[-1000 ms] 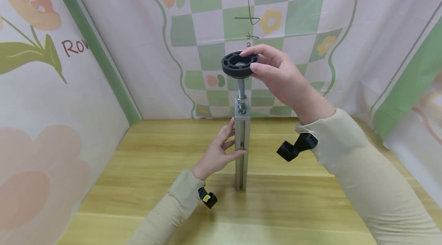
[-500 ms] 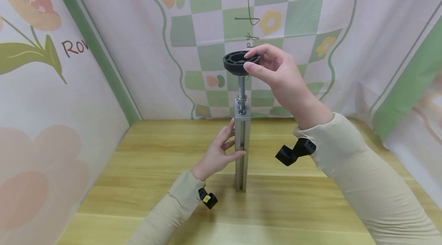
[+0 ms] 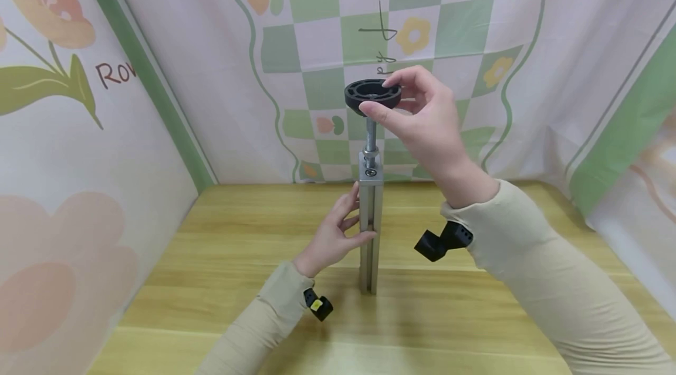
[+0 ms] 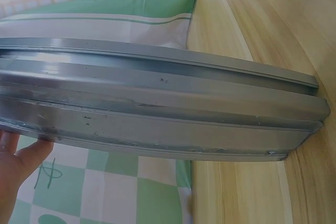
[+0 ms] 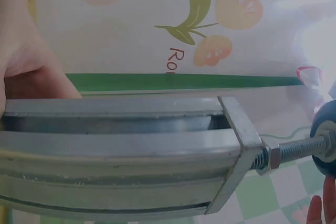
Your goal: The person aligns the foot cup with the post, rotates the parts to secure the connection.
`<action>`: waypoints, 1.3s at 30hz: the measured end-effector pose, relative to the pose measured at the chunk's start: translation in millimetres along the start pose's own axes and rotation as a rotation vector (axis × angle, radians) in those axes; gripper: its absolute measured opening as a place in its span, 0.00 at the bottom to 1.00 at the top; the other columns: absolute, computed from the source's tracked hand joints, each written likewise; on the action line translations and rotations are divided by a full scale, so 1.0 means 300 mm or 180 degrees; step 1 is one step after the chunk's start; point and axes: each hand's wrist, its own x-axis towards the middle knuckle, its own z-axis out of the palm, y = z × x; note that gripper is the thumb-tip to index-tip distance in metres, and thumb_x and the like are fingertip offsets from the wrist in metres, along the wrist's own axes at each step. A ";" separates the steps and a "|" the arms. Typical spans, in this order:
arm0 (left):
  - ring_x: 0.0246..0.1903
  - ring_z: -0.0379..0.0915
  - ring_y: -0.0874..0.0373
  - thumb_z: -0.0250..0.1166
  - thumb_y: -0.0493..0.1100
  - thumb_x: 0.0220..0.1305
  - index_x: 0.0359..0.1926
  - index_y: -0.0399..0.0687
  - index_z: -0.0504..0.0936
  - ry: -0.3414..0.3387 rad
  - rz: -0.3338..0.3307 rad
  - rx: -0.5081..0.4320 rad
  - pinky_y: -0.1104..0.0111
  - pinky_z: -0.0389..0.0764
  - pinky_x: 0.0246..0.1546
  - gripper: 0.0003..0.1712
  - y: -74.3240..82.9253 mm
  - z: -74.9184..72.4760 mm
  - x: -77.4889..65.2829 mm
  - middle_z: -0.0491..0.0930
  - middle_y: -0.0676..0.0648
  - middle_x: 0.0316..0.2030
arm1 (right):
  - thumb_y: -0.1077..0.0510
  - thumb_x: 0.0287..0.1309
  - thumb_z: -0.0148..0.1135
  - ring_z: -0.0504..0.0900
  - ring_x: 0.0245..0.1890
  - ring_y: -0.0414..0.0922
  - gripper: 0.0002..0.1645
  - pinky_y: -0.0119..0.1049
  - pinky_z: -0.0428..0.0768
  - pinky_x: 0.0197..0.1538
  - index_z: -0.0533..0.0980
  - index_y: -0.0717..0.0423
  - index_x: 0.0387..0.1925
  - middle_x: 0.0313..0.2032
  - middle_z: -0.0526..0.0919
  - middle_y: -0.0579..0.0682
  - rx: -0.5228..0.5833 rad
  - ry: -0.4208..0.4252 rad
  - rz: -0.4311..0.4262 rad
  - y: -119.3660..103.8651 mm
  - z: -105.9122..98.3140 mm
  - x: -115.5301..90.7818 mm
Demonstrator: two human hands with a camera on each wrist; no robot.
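Note:
An upright aluminium profile (image 3: 365,263) stands on the wooden tabletop, with grooves down its sides. My left hand (image 3: 328,243) holds it from the left, thumb across the front and fingers behind. Out of its end plate (image 5: 233,156) rises a threaded rod (image 3: 371,133) with a hex nut (image 5: 272,155) close to the plate. Topping the rod is a black round levelling foot (image 3: 355,100), its ribbed hollow side facing up. My right hand (image 3: 433,122) pinches the foot's right side, thumb at the front edge and index finger over the far rim. The other right fingers are partly hidden.
The wooden tabletop (image 3: 237,228) meets a printed cloth backdrop (image 3: 327,58) behind the profile. Another printed cloth (image 3: 79,146) hangs at the left. Small black camera mounts (image 3: 443,241) sit on both sleeves.
My right thumb has slid leftward along the front of the levelling foot while the wrist swung slightly left and down. The foot has shifted a little right. My left hand stays put.

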 end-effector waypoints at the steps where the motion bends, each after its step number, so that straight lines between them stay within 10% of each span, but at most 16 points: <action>1: 0.62 0.61 0.42 0.65 0.27 0.56 0.74 0.46 0.41 -0.0002 0.0001 -0.0004 0.56 0.71 0.60 0.53 -0.001 0.000 0.000 0.56 0.37 0.66 | 0.61 0.46 0.73 0.78 0.37 0.42 0.15 0.29 0.77 0.45 0.74 0.54 0.34 0.38 0.78 0.44 -0.0053 0.0048 -0.0038 -0.003 0.004 0.000; 10: 0.62 0.60 0.42 0.65 0.26 0.56 0.75 0.59 0.41 -0.0001 0.0046 -0.0046 0.58 0.72 0.61 0.56 0.002 -0.002 0.002 0.55 0.37 0.66 | 0.60 0.45 0.73 0.72 0.44 0.40 0.18 0.32 0.74 0.50 0.69 0.53 0.31 0.40 0.70 0.43 -0.0272 0.0110 -0.0038 -0.013 0.012 0.006; 17: 0.62 0.60 0.43 0.65 0.26 0.56 0.74 0.46 0.41 0.0012 0.0015 -0.0053 0.59 0.71 0.61 0.54 0.004 -0.002 0.003 0.55 0.36 0.66 | 0.60 0.61 0.55 0.72 0.43 0.42 0.03 0.33 0.69 0.52 0.71 0.48 0.34 0.37 0.75 0.45 0.0410 -0.0392 0.0021 -0.014 -0.024 0.004; 39: 0.62 0.60 0.41 0.65 0.28 0.57 0.75 0.47 0.41 -0.0003 -0.0045 0.0007 0.56 0.71 0.61 0.53 0.007 0.001 -0.002 0.56 0.36 0.65 | 0.63 0.57 0.43 0.73 0.55 0.49 0.22 0.40 0.70 0.60 0.72 0.53 0.53 0.53 0.74 0.56 0.2128 -0.2007 0.0069 0.096 -0.085 0.101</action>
